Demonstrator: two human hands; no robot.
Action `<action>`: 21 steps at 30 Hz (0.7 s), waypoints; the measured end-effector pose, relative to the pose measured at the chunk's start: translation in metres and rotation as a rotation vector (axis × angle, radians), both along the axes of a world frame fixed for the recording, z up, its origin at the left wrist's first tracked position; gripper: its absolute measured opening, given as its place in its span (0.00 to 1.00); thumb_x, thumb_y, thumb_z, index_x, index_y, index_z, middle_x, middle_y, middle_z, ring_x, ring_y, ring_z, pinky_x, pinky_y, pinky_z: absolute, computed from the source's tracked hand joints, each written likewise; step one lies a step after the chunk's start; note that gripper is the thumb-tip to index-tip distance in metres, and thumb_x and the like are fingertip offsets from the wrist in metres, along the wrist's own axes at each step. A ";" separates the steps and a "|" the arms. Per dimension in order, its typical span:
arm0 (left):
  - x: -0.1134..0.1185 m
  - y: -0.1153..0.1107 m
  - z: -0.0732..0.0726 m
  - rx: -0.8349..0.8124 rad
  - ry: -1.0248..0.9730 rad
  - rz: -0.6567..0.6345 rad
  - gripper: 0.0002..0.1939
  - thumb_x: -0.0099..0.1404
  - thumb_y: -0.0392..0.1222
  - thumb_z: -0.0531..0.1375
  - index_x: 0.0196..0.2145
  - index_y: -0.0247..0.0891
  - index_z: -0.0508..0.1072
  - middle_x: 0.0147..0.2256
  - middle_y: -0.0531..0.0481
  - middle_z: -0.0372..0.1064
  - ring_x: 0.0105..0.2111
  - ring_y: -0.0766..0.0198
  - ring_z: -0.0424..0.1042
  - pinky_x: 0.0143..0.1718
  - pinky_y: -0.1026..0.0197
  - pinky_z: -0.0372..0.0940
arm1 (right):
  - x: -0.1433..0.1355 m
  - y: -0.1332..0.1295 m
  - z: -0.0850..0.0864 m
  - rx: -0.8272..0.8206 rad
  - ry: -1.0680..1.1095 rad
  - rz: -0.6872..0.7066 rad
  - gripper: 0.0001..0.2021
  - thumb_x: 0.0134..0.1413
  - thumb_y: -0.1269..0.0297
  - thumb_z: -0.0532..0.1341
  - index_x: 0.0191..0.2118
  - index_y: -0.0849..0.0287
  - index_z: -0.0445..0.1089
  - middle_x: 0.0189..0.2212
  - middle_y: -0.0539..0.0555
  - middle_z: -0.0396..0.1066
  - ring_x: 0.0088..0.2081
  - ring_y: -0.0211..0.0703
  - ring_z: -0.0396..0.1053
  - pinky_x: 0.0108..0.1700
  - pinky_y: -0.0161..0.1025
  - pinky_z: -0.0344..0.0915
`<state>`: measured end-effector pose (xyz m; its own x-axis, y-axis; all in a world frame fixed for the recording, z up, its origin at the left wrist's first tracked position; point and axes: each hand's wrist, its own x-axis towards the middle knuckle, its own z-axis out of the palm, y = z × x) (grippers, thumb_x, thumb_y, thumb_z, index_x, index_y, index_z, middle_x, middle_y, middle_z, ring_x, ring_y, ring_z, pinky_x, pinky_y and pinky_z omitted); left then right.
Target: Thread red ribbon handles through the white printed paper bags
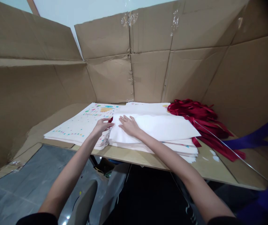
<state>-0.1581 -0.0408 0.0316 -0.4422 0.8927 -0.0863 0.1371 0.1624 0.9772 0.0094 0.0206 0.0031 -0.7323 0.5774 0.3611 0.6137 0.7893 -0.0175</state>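
A white sheet [157, 128], blank on top, lies on a stack of similar sheets [183, 148] in front of me. My right hand [129, 125] rests flat on its left part, fingers spread. At the sheet's left edge my left hand [102, 126] is closed, thumb and forefinger around a small bit of dark red ribbon [110, 119]; the ribbon's other end is hidden. Left of the hands is a pile of white printed sheets [70, 126] with colourful birthday lettering and small shapes.
A heap of dark red ribbons [192, 109] lies at the right, with a thin metal rod [232, 151] across it. Purple ribbon [258, 134] hangs at the far right. Tall cardboard walls [152, 68] surround the wooden table [209, 170]. A grey chair [84, 203] stands below.
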 end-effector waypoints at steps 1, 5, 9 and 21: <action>0.000 0.001 0.000 -0.025 -0.080 -0.001 0.22 0.38 0.32 0.70 0.34 0.33 0.72 0.19 0.55 0.66 0.18 0.72 0.60 0.22 0.68 0.51 | 0.000 0.000 0.000 -0.003 0.004 -0.003 0.22 0.66 0.60 0.47 0.61 0.62 0.59 0.63 0.59 0.55 0.65 0.49 0.50 0.63 0.54 0.46; -0.001 0.005 0.002 -0.044 -0.196 -0.021 0.18 0.38 0.31 0.70 0.29 0.32 0.71 0.17 0.57 0.63 0.16 0.75 0.56 0.20 0.69 0.48 | -0.001 0.001 0.001 -0.007 0.012 0.001 0.21 0.66 0.60 0.47 0.60 0.62 0.59 0.63 0.59 0.56 0.65 0.49 0.51 0.63 0.54 0.47; 0.001 0.004 0.004 0.002 0.045 0.012 0.23 0.38 0.35 0.71 0.34 0.32 0.73 0.17 0.56 0.65 0.18 0.71 0.60 0.22 0.67 0.53 | -0.001 0.001 0.001 -0.003 0.012 0.007 0.21 0.66 0.60 0.48 0.60 0.63 0.60 0.63 0.60 0.56 0.65 0.50 0.51 0.63 0.55 0.46; -0.001 0.005 -0.016 0.295 0.542 -0.084 0.17 0.50 0.47 0.64 0.38 0.39 0.73 0.28 0.50 0.75 0.30 0.60 0.71 0.33 0.62 0.61 | 0.001 0.004 0.002 -0.021 0.032 0.015 0.20 0.65 0.60 0.49 0.59 0.61 0.61 0.63 0.59 0.57 0.64 0.50 0.51 0.63 0.55 0.46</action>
